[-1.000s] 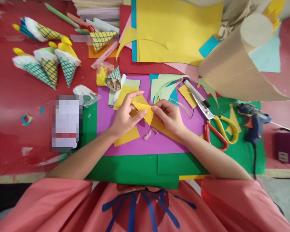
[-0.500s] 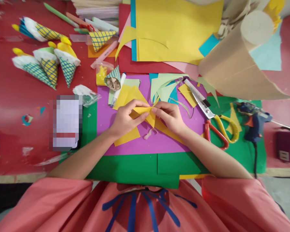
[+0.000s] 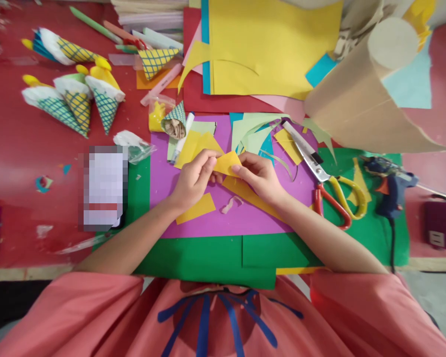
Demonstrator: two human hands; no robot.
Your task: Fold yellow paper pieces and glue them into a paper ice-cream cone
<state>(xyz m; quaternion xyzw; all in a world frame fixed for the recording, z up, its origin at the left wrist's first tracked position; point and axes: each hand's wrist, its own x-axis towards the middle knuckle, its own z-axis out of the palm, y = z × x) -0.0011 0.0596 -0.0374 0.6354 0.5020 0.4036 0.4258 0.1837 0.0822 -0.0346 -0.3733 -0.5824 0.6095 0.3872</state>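
Observation:
A small yellow paper piece [image 3: 226, 162] is held between both hands above the purple sheet [image 3: 193, 228]. My left hand [image 3: 195, 179] pinches its left end, thumb on top. At its right end, my right hand [image 3: 259, 174] grips it with the thumb on the front face. Beneath the hands a long yellow strip [image 3: 258, 198] runs down to the right. Another yellow piece [image 3: 196, 208] lies below my left hand, beside a pale pink scrap [image 3: 231, 204]. Yellow sheets [image 3: 197, 145] spread behind my left hand.
Large scissors [image 3: 321, 173] with red and yellow handles and a glue gun [image 3: 392, 191] lie at right. Paper cones [image 3: 80, 106] rest at upper left, above a blurred-out phone [image 3: 104, 183]. A brown paper roll [image 3: 371, 89] stands at upper right; a green sheet [image 3: 208, 260] lies in front.
The yellow piece between my hands has turned from a pointed, folded shape to a flatter band facing up. My left thumb has shifted up and left along it.

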